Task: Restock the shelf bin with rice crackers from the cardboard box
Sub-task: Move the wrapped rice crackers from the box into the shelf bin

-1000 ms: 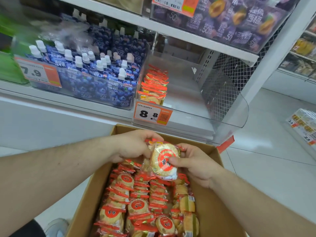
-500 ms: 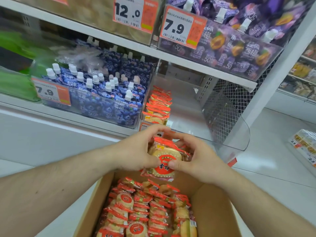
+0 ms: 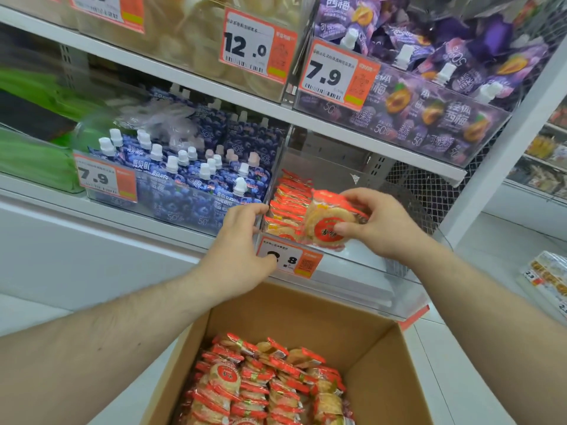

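My right hand (image 3: 379, 227) pinches a stack of red-and-clear rice cracker packs (image 3: 325, 222) over the front lip of the clear shelf bin (image 3: 365, 265). A row of the same packs (image 3: 287, 204) stands along the bin's left wall. The fingers of my left hand (image 3: 239, 240) curl over the bin's front left corner, beside its orange price tag (image 3: 291, 260). Below, the open cardboard box (image 3: 306, 311) holds several rows of cracker packs (image 3: 264, 381).
Left of the bin stands a bin of blue spouted pouches (image 3: 196, 176). The shelf above carries purple pouches (image 3: 429, 96) and pale snacks behind price tags. A white upright (image 3: 503, 148) and wire mesh (image 3: 426, 185) bound the bin's right side. White floor lies to the right.
Both hands lifted the cracker stack out of the box and up to the bin. My left hand let go of the stack and took hold of the bin's front corner.
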Demonstrator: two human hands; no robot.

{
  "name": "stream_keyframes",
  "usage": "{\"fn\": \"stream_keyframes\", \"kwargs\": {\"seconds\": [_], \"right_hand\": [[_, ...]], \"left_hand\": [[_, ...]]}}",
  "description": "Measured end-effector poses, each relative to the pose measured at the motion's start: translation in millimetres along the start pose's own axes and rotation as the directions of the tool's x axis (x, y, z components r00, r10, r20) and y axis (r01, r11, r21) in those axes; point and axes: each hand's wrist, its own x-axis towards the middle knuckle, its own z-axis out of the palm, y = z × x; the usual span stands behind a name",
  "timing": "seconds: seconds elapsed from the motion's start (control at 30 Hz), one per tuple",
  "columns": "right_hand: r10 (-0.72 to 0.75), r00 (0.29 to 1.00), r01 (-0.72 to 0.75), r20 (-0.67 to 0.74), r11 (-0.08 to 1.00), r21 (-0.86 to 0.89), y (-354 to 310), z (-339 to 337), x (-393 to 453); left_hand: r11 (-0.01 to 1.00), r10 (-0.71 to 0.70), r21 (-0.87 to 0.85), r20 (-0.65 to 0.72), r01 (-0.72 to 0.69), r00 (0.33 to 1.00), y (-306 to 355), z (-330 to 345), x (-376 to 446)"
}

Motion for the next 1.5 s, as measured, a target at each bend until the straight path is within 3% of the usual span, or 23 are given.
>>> {"fn": "stream_keyframes", "kwargs": {"seconds": [0.17,0.27,0.43,0.57,0.73,1.0,1.13,1.5], "right_hand": [[0.105,0.967,-0.112,0.232,0.994,0.018,-2,28,17],[0.163,0.92,-0.218,0.357,0.968,0.121,-9,39,21],[0.268,0.849,-0.416,0.455,0.871,0.263,-11,43,26],[0.387,0.812,-0.55,0.438,0.759,0.348,-12,41,27],[0.442,0.825,-0.538,0.353,0.805,0.25,-25,51,35],[0.455,0.807,-0.534,0.376,0.834,0.136,-43,54,38],[0.477,0.748,-0.565,0.461,0.823,0.065,-44,52,36],[0.539,0.608,-0.724,0.583,0.677,0.129,-28,59,43]], "left_hand": [[0.996,-0.064,-0.055,0.046,0.067,0.997,-1,0,1],[0.992,-0.069,-0.1,0.073,0.076,0.995,-2,1,1],[0.993,-0.063,-0.098,0.07,0.069,0.996,-2,-2,-1],[0.994,-0.065,-0.088,0.058,0.07,0.996,-2,0,-1],[0.996,-0.079,-0.045,0.022,0.079,0.997,-3,4,1],[0.998,-0.055,0.012,-0.02,0.056,0.998,-6,10,2],[0.999,-0.044,0.029,-0.023,0.044,0.999,-7,13,1],[0.999,-0.047,0.024,-0.005,0.047,0.999,-7,13,0]]}}
